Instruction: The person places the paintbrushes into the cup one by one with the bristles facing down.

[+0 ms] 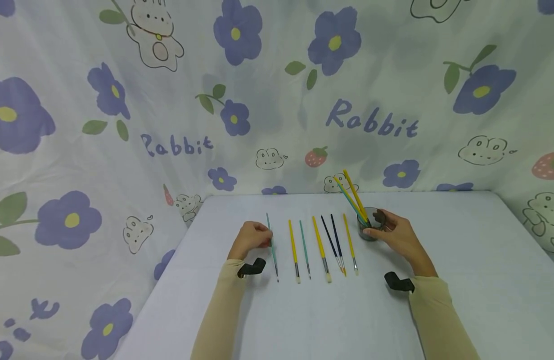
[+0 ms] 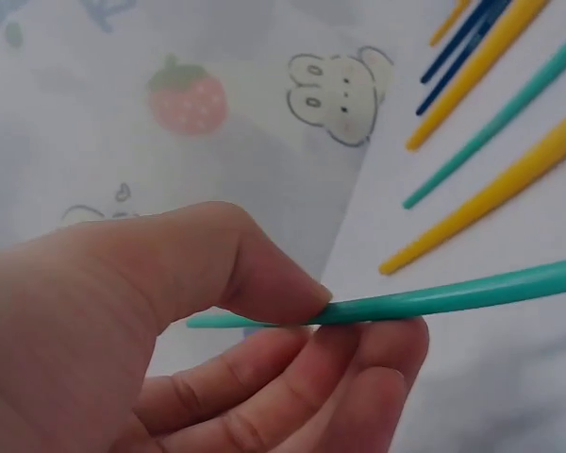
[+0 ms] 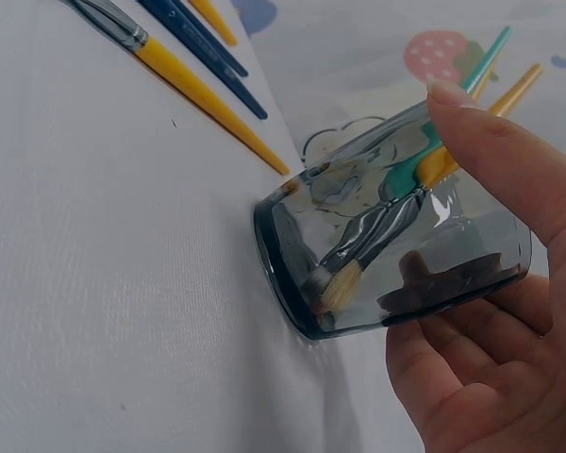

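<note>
My left hand (image 1: 254, 236) pinches a thin teal paintbrush (image 1: 274, 255) between thumb and fingers near the handle end, its tip pointing toward me. In the left wrist view, the thumb presses the teal handle (image 2: 472, 291) against the fingertips. On the right, my right hand (image 1: 396, 232) grips a smoky glass cup (image 1: 362, 231) from its side. Teal and yellow paintbrushes (image 1: 352, 186) lean in the cup, handles up and bristles down. The right wrist view shows pale bristles (image 3: 340, 288) through the glass; a dark brown shape (image 3: 443, 283) there is unclear.
Between my hands lie a yellow brush (image 1: 293, 245), a teal brush (image 1: 305, 245), a wider yellow brush (image 1: 320, 240), two dark blue brushes (image 1: 334, 230) and another yellow brush (image 1: 349, 237). They rest on a white table (image 1: 331, 320) before a patterned curtain (image 1: 277, 100).
</note>
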The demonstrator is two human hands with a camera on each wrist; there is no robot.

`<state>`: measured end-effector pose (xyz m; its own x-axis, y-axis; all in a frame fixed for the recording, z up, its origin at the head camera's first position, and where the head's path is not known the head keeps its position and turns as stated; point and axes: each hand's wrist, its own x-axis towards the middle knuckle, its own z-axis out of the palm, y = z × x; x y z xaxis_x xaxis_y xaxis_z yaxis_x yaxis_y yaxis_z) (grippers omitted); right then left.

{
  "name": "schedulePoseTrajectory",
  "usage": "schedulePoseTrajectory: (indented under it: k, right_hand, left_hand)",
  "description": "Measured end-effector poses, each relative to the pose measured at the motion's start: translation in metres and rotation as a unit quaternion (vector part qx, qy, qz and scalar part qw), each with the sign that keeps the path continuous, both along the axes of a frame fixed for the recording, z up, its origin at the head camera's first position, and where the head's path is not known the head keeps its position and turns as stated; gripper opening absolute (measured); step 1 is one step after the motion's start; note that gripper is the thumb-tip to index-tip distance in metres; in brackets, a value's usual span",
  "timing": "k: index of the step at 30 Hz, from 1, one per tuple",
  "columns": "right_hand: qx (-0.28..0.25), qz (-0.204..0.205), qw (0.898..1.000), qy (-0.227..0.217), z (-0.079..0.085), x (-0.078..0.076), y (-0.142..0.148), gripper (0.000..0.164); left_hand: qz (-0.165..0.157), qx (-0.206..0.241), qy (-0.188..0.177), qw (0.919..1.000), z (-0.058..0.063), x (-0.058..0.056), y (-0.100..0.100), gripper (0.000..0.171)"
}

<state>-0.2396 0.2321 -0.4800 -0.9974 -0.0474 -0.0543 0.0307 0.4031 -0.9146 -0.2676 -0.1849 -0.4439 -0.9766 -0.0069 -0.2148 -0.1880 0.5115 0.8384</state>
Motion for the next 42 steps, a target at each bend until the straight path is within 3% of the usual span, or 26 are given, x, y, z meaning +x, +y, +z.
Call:
schedulePoseTrajectory:
  k: [7,17,24,31,42]
  right_hand:
    - [0.001,-0.001,1.000,-0.003,-0.001,0.000,-0.001,0.108]
    - [0.002,-0.004,1.000,-0.003,-0.002,0.000,-0.001,0.109]
    - [0.000,-0.001,1.000,-0.001,0.000,0.001,-0.002,0.108]
    - [0.001,0.001,1.000,0.005,0.000,0.001,-0.002,0.107]
    - [0.002,0.003,1.000,0.001,0.001,0.002,-0.002,0.107]
  left_hand:
    - [0.013,0.086,0.017,0.9960,0.001,-0.005,0.003,0.018]
    - [0.030,0.214,0.036,0.9757,0.009,-0.002,0.015,0.017]
    - [0.038,0.248,0.051,0.9666,0.016,-0.002,0.030,0.017]
    - [0.042,0.301,0.070,0.9502,0.019,-0.005,0.045,0.014]
    - [0.013,0.355,0.098,0.9295,0.032,-0.007,0.072,0.006]
